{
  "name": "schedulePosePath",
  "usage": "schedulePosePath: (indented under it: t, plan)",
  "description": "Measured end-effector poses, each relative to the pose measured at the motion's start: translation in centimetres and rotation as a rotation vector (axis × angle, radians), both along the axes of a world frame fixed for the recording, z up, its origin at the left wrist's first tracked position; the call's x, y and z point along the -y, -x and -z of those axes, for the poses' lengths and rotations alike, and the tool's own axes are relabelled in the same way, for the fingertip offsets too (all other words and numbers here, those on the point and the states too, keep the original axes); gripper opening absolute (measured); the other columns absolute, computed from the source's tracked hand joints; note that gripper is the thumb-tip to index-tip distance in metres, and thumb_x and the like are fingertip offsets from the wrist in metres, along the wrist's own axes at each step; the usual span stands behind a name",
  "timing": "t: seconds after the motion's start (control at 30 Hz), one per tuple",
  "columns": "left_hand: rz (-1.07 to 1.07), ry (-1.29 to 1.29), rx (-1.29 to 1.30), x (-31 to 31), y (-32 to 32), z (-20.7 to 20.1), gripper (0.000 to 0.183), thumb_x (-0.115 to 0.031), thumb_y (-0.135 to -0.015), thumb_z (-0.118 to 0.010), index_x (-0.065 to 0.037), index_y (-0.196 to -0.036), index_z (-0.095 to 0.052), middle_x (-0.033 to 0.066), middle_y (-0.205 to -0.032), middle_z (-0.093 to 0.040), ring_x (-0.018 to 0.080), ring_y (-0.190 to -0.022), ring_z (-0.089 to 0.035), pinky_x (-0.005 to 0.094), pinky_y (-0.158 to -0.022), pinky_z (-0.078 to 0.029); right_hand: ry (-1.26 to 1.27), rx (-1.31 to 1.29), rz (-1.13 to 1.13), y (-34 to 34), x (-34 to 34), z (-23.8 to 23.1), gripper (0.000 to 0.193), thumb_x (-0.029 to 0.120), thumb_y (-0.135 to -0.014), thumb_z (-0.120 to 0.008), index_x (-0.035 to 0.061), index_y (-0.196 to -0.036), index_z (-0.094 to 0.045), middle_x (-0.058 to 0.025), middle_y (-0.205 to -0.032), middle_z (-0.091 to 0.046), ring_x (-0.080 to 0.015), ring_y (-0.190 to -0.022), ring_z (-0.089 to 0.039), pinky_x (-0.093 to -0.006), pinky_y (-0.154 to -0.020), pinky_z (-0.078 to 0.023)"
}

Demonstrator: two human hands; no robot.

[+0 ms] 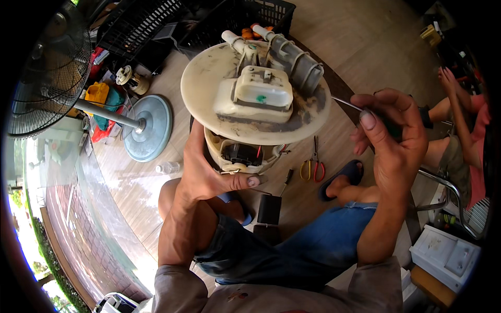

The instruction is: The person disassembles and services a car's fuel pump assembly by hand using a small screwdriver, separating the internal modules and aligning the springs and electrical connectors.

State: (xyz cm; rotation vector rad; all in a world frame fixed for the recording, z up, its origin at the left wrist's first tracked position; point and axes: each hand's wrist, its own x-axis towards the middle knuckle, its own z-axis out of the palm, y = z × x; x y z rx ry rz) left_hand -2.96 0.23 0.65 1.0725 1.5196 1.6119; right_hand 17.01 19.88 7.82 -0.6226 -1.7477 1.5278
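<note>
A dirty cream-coloured fuel pump module (263, 99) is held up before me, its round flange tilted. Grey and white pipe fittings and a raised white box stand on that flange. My left hand (206, 175) is closed around the body below the flange, thumb across the front. Beneath the flange, a black part and a small spring show. My right hand (389, 122) grips a thin-shafted screwdriver (345, 103), whose handle is mostly hidden by the fingers. Its metal shaft points at the flange's right rim; I cannot tell whether the tip touches.
Pliers (314, 161) with red and yellow handles lie on the floor beside a small screwdriver (287, 177) and a dark box (269, 209). A standing fan (148, 128) is at left. Black crates (138, 31) stand behind. Another person's arm (462, 96) shows at right.
</note>
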Motion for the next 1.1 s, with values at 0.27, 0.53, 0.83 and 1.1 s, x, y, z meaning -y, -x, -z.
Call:
schedulePosePath:
  t: [0.27, 0.53, 0.83, 1.1]
  plan:
    - [0.005, 0.019, -0.018, 0.6, 0.0, 0.2, 0.112, -0.015, -0.05, -0.097, 0.007, -0.139, -0.034, 0.0162, -0.13, -0.055, 0.0236, -0.119, -0.055, 0.0368, -0.103, -0.044, 0.116, -0.056, -0.239, -1.1, -0.7, -0.5, 0.029, 0.006, -0.088, -0.067, -0.0011, -0.112, -0.053, -0.0207, -0.103, -0.069, -0.0186, -0.073, -0.07, -0.0263, -0.061, -0.058]
    - [-0.026, 0.019, -0.141, 1.1, 0.1, 0.1, 0.109, -0.015, -0.05, -0.097, 0.006, -0.138, -0.035, 0.0163, -0.126, -0.058, 0.024, -0.115, -0.058, 0.0363, -0.099, -0.047, -0.001, -0.231, -0.483, -0.8, -0.1, 0.8, 0.038, 0.008, -0.085, -0.072, -0.0013, -0.111, -0.047, -0.0232, -0.095, -0.067, -0.0194, -0.075, -0.069, -0.0276, -0.061, -0.058]
    - [-0.022, 0.079, -0.155, 0.9, -0.5, -0.3, 0.104, -0.014, -0.051, -0.096, 0.006, -0.136, -0.038, 0.0163, -0.124, -0.059, 0.0236, -0.113, -0.059, 0.0361, -0.098, -0.048, -0.059, -0.072, -0.436, 0.2, 1.1, 1.2, 0.035, 0.004, -0.085, -0.071, -0.004, -0.108, -0.046, -0.0173, -0.088, -0.065, -0.0193, -0.074, -0.068, -0.0287, -0.065, -0.058]
    - [-0.041, 0.07, -0.002, 0.7, -0.7, 0.7, 0.11, -0.021, -0.049, -0.097, 0.006, -0.137, -0.037, 0.0148, -0.125, -0.059, 0.0229, -0.115, -0.058, 0.0351, -0.1, -0.045, -0.052, -0.013, -0.433, 0.0, 1.0, 1.0, 0.034, 0.006, -0.086, -0.072, -0.0046, -0.106, -0.046, -0.0129, -0.086, -0.063, -0.0168, -0.072, -0.067, -0.0278, -0.061, -0.058]
